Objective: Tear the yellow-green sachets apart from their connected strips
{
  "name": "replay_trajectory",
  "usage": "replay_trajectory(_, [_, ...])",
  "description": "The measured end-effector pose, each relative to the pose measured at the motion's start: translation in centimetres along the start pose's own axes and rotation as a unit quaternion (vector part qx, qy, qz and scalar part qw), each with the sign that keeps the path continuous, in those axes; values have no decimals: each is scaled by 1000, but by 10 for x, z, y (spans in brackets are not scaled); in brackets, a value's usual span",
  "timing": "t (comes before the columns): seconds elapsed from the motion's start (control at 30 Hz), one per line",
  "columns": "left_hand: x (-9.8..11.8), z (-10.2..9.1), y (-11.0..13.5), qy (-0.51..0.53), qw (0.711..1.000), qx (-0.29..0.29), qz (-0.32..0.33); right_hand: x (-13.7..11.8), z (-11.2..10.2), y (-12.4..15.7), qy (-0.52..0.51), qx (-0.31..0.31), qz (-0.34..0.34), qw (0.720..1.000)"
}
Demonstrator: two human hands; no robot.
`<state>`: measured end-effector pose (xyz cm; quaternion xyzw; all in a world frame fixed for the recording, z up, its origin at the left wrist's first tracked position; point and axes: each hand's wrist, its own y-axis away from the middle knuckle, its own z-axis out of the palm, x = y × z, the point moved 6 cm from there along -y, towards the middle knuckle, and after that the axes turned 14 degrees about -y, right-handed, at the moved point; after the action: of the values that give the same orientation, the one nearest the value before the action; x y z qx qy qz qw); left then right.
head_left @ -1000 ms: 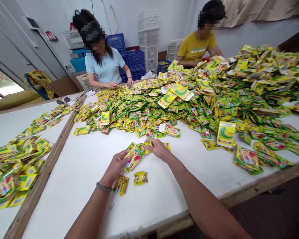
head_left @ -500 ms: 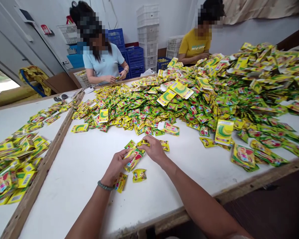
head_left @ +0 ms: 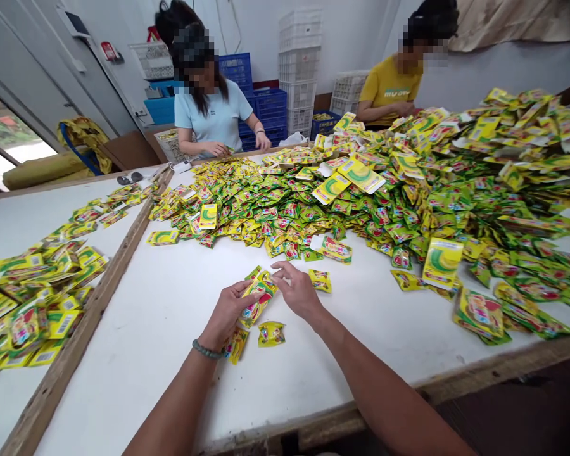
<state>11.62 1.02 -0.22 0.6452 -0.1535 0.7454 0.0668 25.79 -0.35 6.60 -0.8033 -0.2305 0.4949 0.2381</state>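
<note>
A small yellow-and-green carton with a red fruit print [head_left: 258,303] is gripped in my left hand [head_left: 228,313], tilted with its upper end toward my right hand. The bent fingers of my right hand [head_left: 298,292] are drawn together at that upper end. Whatever they pinch there is too small to make out. Below my left wrist lies a yellow sachet [head_left: 236,345], partly covered by the hand. Another yellow sachet [head_left: 271,334] rests just right of the carton, and a third sachet [head_left: 320,280] lies beyond my right hand.
A large heap of sachets and flat cartons [head_left: 285,202] spreads across the white table [head_left: 171,354]. Left of a wooden divider [head_left: 92,316] sits a pile of filled cartons [head_left: 38,310]. Two people work across the table, one in a light blue shirt [head_left: 213,117], one in yellow [head_left: 389,88]. Crates [head_left: 299,69] stand behind.
My right fingers no longer show the yellow sachet they held at the carton's upper end. The carton stays in my left hand. The whole view has shifted slightly.
</note>
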Motion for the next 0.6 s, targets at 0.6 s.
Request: replay_trajectory(0.6, [0,-2,6,59,998,23,-16,-14,27,12,-34,-119,43,991])
